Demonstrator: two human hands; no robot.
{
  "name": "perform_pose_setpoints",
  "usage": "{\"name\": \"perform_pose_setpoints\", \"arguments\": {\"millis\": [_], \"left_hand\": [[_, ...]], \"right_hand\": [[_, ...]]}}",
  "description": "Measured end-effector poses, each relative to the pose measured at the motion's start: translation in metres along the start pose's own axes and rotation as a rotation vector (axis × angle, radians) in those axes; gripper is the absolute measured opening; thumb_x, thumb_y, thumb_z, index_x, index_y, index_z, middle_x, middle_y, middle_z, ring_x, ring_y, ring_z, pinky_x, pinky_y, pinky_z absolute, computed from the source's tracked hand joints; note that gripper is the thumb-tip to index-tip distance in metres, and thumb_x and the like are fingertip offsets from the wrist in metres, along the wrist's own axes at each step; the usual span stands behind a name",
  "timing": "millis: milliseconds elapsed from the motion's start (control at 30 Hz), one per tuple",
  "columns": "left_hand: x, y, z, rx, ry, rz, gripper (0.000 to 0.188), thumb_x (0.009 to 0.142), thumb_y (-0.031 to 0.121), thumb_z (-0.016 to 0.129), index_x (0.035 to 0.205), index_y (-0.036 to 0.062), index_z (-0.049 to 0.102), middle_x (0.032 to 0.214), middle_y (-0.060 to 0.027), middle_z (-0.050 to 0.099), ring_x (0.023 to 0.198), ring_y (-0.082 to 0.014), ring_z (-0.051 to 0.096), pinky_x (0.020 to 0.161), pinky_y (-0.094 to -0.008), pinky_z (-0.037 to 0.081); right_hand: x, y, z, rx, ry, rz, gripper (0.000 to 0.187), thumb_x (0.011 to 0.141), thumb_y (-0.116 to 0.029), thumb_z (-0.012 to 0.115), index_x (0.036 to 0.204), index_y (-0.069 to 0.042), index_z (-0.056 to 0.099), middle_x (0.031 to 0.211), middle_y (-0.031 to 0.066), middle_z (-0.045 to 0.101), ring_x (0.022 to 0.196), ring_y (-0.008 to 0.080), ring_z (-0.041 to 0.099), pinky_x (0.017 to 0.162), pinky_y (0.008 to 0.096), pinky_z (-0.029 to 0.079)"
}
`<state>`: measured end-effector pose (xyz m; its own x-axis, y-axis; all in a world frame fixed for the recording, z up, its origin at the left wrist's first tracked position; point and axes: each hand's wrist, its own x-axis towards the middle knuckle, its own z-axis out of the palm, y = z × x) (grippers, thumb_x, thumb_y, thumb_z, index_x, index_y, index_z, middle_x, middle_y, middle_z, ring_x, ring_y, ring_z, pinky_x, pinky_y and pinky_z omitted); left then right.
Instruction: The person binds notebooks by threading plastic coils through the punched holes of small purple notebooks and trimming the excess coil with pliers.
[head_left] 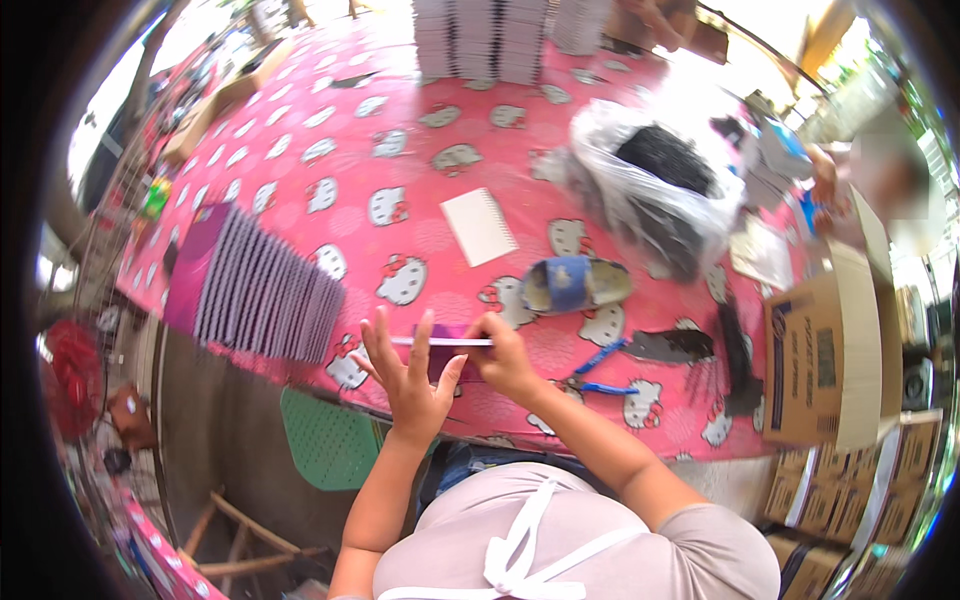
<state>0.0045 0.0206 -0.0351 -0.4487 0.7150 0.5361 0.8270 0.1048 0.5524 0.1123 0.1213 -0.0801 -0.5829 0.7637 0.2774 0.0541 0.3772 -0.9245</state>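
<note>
In front of me a thin notebook is turned edge-on, showing a white page edge with purple beneath. My right hand grips it at its right end, fingers closed. My left hand is at its left end with fingers stretched and spread; whether the palm touches it, I cannot tell. To the left, many purple notebooks with spiral-bound edges form a leaning stack. Beyond my hands lies a small white spiral notepad. Blue-handled pliers rest right of my right forearm, near a blue and beige slipper-like item.
Black strips lie near a cardboard box on the right. A clear plastic bag holds black material. Tall paper stacks stand at the far edge. Another person's hand is at the right. A green stool sits below the table edge.
</note>
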Motion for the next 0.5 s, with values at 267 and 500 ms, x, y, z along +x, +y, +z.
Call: {"name": "perform_pose_setpoints", "arguments": {"millis": [267, 500], "left_hand": [[0.028, 0.014, 0.003, -0.081, -0.303, 0.059, 0.011, 0.078, 0.014, 0.074, 0.088, 0.0113, 0.073, 0.086, 0.0018, 0.069, 0.086, -0.0167, 0.057, 0.102, -0.0496, 0.021], [0.025, 0.016, 0.010, -0.112, -0.317, -0.008, 0.015, 0.077, 0.018, 0.076, 0.090, 0.0120, 0.073, 0.089, 0.0012, 0.069, 0.087, -0.0171, 0.057, 0.102, -0.0473, 0.022]], "right_hand": [[-0.026, 0.011, -0.189, -0.755, 0.502, 0.173, 0.022, 0.077, -0.021, 0.072, 0.089, -0.003, 0.066, 0.092, 0.0160, 0.064, 0.091, 0.0325, 0.060, 0.082, 0.0409, 0.047], [-0.073, 0.041, -0.278, -1.212, 0.422, 0.950, 0.031, 0.081, -0.031, 0.072, 0.092, -0.003, 0.064, 0.098, 0.0178, 0.064, 0.095, 0.0348, 0.063, 0.079, 0.0430, 0.051]]}}
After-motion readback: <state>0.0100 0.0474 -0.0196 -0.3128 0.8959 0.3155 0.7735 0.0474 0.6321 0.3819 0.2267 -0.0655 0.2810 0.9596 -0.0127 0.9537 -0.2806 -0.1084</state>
